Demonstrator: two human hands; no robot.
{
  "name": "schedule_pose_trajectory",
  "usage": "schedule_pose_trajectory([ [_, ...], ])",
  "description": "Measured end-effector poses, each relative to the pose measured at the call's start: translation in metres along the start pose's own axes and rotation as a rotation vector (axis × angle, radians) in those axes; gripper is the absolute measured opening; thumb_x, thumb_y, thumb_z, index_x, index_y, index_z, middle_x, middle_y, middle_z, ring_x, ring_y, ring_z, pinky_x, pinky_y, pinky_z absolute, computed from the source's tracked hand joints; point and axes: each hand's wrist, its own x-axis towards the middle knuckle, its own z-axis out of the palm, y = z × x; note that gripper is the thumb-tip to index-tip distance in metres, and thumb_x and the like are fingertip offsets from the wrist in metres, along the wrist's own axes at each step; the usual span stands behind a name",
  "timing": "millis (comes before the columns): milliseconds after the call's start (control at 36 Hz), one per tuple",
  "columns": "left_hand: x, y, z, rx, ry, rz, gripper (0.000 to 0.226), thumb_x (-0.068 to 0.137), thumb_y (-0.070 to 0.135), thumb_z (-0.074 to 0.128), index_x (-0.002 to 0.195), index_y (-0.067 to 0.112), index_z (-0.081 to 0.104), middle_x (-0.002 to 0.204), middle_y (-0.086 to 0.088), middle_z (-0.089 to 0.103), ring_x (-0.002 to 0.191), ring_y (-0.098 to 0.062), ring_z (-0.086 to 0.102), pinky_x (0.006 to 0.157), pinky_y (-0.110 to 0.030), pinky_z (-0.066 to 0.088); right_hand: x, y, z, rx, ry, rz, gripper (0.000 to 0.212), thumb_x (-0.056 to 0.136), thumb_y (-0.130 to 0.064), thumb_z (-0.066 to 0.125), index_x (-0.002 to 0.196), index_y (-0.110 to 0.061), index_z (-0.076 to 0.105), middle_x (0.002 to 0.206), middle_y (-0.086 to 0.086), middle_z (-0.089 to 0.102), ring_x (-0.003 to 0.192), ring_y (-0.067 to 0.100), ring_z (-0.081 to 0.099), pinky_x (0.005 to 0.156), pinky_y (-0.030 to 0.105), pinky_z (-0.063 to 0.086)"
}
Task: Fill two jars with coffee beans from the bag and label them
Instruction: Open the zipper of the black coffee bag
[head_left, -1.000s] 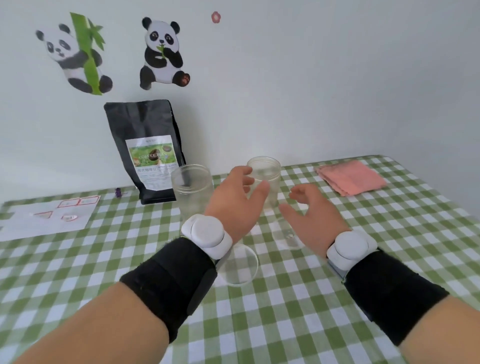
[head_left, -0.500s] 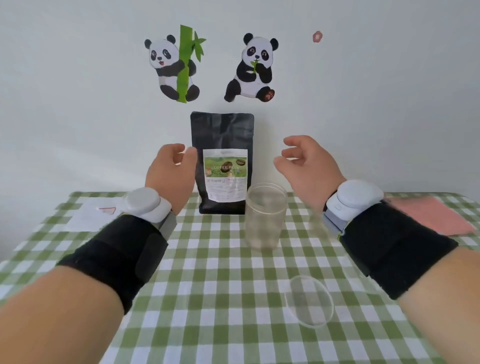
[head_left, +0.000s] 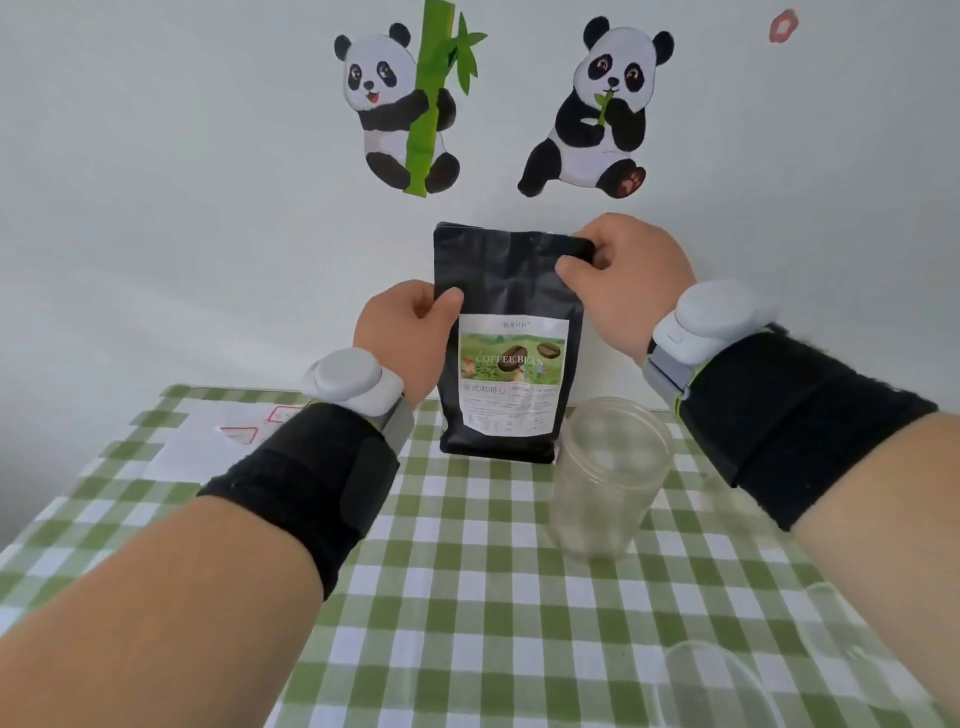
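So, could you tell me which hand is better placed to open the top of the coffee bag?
The right hand: it already pinches the top corner of the coffee bag, while the left hand grips the bag's side edge lower down, suited to steadying it.

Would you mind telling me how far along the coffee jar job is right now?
Done: the one jar in clear view stands open, its lid lying off on the cloth. In hand: the left hand grips the bag by its side and the right hand pinches its top corner; the bag looks closed. Left: opening, pouring, since the jar is empty, and labelling; the label sheet lies untouched.
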Motion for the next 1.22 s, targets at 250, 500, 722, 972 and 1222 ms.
schedule_pose_trajectory([
  [250,-0.022,0.032,-0.050,-0.062,0.228,0.019,0.038,0.093,0.031,0.056,0.058,0.020,0.049,0.048,0.012,0.047,0.047,-0.002,0.042,0.046,-0.013,0.032,-0.032,-0.054,-0.028,0.081,0.040,-0.167,0.010,0.090,-0.029,0.062,0.083,-0.023,0.060,0.075,0.000,0.066,0.067,0.015,0.058,0.066,0.030,0.047],
  [500,-0.072,0.083,-0.117,-0.109,0.241,0.084,0.033,0.093,0.034,0.056,0.077,0.007,0.064,0.068,-0.007,0.061,0.058,-0.012,0.048,0.062,-0.031,0.044,-0.101,-0.115,-0.088,0.239,-0.029,-0.183,0.015,0.089,-0.030,0.063,0.077,-0.022,0.057,0.067,-0.002,0.064,0.068,0.026,0.066,0.069,0.046,0.058],
  [722,-0.149,0.088,-0.130,-0.140,0.097,0.057,0.042,0.089,0.037,0.054,0.076,-0.002,0.052,0.064,-0.016,0.046,0.058,-0.018,0.040,0.056,-0.040,0.039,-0.187,-0.128,-0.121,0.238,-0.061,-0.197,0.019,0.088,-0.031,0.063,0.076,-0.017,0.057,0.068,0.005,0.065,0.064,0.024,0.063,0.068,0.039,0.056],
  [972,-0.192,0.072,-0.132,-0.368,-0.081,-0.069,0.041,0.075,0.055,0.059,0.073,0.014,0.062,0.079,-0.020,0.064,0.074,-0.029,0.059,0.081,-0.064,0.053,-0.245,-0.132,-0.133,0.263,-0.101,-0.185,0.022,0.086,-0.030,0.066,0.068,-0.023,0.055,0.055,-0.013,0.053,0.051,0.005,0.046,0.057,0.020,0.041],
  [1222,-0.208,0.061,-0.132,-0.330,-0.119,-0.093,0.025,0.077,0.051,0.064,0.084,0.027,0.069,0.081,0.002,0.070,0.076,-0.023,0.062,0.077,-0.044,0.051,-0.273,-0.140,-0.115,0.366,-0.218,-0.147,0.022,0.086,-0.040,0.065,0.073,-0.024,0.060,0.066,-0.003,0.064,0.058,0.008,0.056,0.064,0.027,0.050],
])
